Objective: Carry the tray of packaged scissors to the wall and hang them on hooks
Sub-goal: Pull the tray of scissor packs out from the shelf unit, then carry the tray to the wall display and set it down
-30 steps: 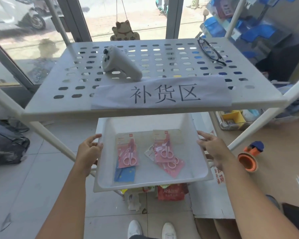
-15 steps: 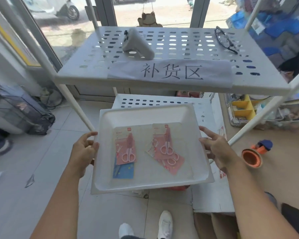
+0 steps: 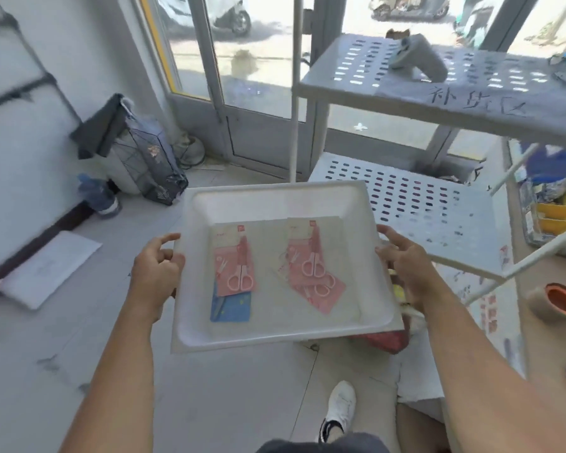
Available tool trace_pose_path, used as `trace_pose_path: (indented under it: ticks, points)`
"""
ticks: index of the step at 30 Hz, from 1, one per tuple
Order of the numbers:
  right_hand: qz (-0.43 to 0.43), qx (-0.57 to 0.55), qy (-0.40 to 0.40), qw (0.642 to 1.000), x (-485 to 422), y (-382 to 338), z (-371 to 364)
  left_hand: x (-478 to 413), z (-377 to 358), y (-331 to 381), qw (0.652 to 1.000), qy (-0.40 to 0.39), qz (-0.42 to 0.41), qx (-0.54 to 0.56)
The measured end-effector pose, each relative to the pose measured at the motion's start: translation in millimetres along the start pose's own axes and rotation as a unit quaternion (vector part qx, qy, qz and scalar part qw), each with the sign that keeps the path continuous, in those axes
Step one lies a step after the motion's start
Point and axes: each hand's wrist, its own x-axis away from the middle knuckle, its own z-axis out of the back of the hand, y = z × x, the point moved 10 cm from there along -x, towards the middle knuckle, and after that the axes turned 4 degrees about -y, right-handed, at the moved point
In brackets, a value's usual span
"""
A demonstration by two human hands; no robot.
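Note:
I hold a white plastic tray (image 3: 275, 331) level in front of me, clear of the rack. My left hand (image 3: 156, 268) grips its left rim and my right hand (image 3: 406, 259) grips its right rim. Inside lie packaged scissors: a pink pack (image 3: 234, 266) overlapping a blue pack (image 3: 231, 308) on the left, and two overlapping pink packs (image 3: 312, 268) on the right. The packs lie flat on the tray floor.
A white perforated rack (image 3: 415, 204) with a paper sign stands at right, a grey controller (image 3: 417, 55) on its top shelf. A dark backpack (image 3: 144, 152) leans by the glass door at left. A white wall (image 3: 23, 93) runs along the left. An orange tape roll (image 3: 562, 299) lies at right.
The tray has come out from under the rack's top shelf, and my view has swung left toward the wall and door. Both hands have kept their hold on the rims.

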Motion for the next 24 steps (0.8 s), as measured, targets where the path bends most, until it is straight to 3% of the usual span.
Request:
trace_pose_path:
  ticks: [6,11,19,24]
  points:
    - [0.006,0.053,-0.103,0.993,24,-6,-167,80,170,-72,0.989,0.143,0.028,0.009]
    - [0.019,0.093,-0.219,0.971,49,-18,-317,164,285,-132,0.957,0.277,0.086,0.016]
    - [0.021,0.153,-0.398,0.905,95,-23,-520,262,404,-207,0.884,0.435,0.162,0.064]
    - [0.015,0.161,-0.469,0.868,107,-33,-644,288,460,-227,0.839,0.503,0.195,0.069]
